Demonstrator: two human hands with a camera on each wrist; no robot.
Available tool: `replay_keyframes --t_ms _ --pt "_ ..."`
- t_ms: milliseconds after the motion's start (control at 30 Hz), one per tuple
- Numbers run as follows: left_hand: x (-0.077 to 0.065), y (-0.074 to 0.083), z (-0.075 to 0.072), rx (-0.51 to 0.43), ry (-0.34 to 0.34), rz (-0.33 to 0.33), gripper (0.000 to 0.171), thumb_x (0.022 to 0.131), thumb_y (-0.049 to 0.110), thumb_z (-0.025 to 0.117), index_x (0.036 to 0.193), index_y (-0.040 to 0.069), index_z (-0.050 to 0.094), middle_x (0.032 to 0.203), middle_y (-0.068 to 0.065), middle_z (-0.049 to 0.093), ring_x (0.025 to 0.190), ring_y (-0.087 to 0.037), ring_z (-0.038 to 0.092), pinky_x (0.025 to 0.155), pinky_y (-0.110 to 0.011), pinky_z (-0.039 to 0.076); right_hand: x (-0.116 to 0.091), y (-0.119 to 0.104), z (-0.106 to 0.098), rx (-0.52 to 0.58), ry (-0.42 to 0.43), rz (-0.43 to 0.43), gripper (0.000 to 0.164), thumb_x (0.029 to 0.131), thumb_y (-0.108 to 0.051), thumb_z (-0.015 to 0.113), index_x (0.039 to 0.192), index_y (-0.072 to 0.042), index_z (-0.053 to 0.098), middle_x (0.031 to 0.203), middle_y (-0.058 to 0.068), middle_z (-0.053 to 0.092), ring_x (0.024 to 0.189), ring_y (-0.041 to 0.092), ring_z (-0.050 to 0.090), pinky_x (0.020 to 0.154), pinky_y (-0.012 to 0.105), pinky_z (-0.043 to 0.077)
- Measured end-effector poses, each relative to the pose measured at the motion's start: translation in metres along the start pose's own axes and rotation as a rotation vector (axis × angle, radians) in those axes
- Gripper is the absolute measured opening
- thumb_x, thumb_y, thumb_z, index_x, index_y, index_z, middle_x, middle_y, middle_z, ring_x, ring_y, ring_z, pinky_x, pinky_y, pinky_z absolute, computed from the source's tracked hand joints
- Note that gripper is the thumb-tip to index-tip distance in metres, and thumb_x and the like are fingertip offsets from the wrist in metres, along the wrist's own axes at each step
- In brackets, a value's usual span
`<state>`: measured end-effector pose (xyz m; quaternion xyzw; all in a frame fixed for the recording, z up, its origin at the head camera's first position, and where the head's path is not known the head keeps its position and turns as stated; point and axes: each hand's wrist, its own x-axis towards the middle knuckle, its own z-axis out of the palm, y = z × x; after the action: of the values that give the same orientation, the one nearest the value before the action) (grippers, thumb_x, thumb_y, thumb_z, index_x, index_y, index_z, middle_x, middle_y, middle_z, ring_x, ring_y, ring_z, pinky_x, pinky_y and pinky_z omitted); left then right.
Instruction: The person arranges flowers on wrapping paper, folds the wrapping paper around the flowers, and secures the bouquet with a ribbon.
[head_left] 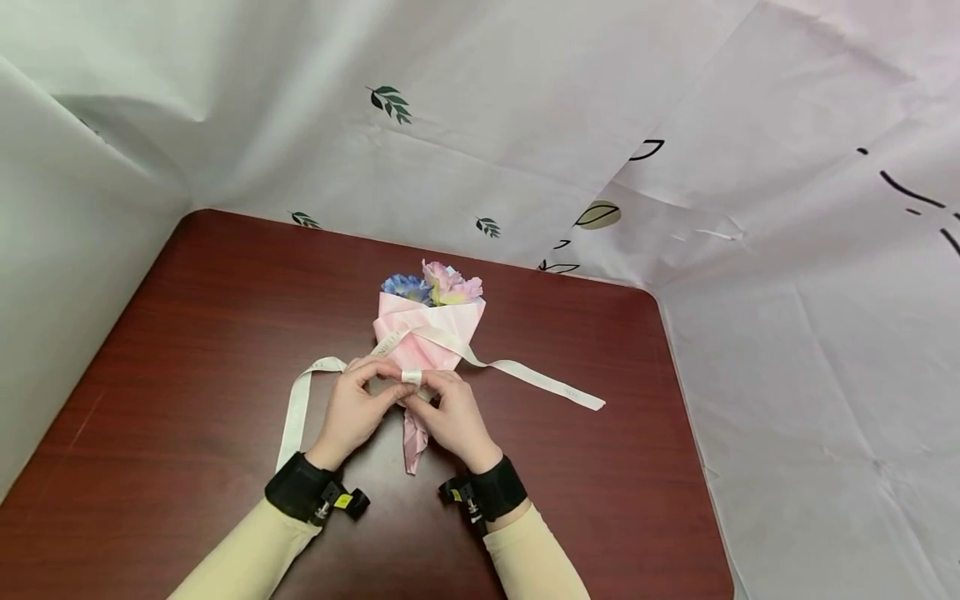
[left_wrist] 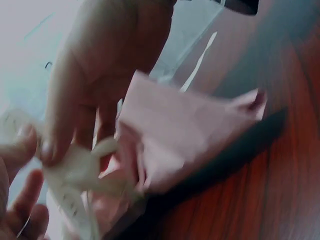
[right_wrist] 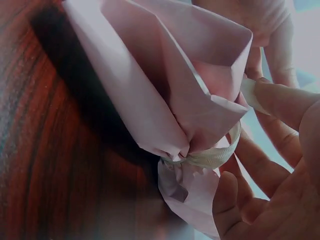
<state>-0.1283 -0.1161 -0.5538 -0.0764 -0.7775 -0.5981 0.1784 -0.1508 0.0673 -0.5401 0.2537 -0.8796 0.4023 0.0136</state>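
Note:
A small bouquet in pink wrapping paper (head_left: pixel 423 354) lies on the table, its blue flower (head_left: pixel 406 287) and pink flower (head_left: pixel 453 285) toward the back. A cream ribbon (right_wrist: pixel 215 157) is wound round the paper's gathered neck. Over that neck, my left hand (head_left: pixel 356 408) pinches the ribbon between thumb and fingers. My right hand (head_left: pixel 452 417) pinches it from the other side, fingertips close to the left ones. A short stretch of ribbon shows between them. In the left wrist view, the ribbon forms a loop at the fingers. Both hands partly hide the neck in the head view.
One ribbon tail (head_left: pixel 547 382) runs right across the dark red table (head_left: pixel 600 500); another (head_left: pixel 296 417) trails left, down to the left wrist. A pale printed sheet (head_left: pixel 480 125) hangs behind the table. Each wrist wears a black strap with a camera.

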Motion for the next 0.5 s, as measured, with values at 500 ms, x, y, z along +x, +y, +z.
replay_keyframes --t_ms 500 --pt "0.040 -0.024 -0.061 0.914 -0.423 0.640 0.031 0.084 -0.002 0.072 0.109 0.017 0.075 0.133 -0.013 0.059 0.120 -0.034 0.052 0.089 -0.051 0.043 0.001 -0.003 -0.004 -0.007 -0.053 0.019 0.011 0.095 -0.032 0.073 0.097 -0.021 0.071 0.071 -0.010 0.053 0.086 0.011 0.056 0.075 0.026 0.043"
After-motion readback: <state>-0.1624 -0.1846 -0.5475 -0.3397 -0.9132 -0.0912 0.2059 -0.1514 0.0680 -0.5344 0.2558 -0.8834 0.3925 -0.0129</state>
